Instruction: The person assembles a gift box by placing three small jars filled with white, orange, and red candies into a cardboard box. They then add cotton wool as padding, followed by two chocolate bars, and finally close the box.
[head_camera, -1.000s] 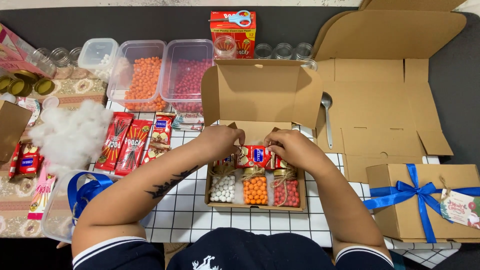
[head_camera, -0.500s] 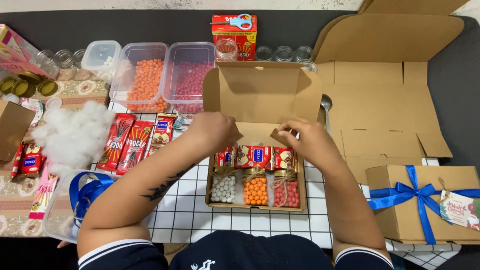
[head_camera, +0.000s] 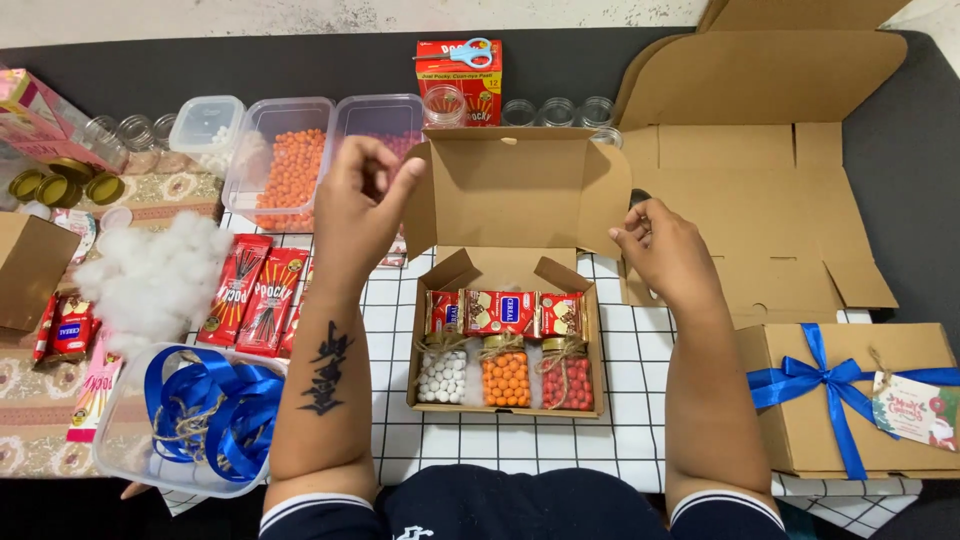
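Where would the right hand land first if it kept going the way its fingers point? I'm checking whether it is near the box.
The right hand points left, toward the raised lid of the open cardboard box. The lid's right edge flap looks first in line, very near the fingertips, though depth is unclear.

Three red snack packets (head_camera: 492, 312) line the open cardboard box (head_camera: 520, 190); red stick-biscuit carton (head_camera: 460, 70) stands behind.

Matt brown cardboard box (head_camera: 515, 190)
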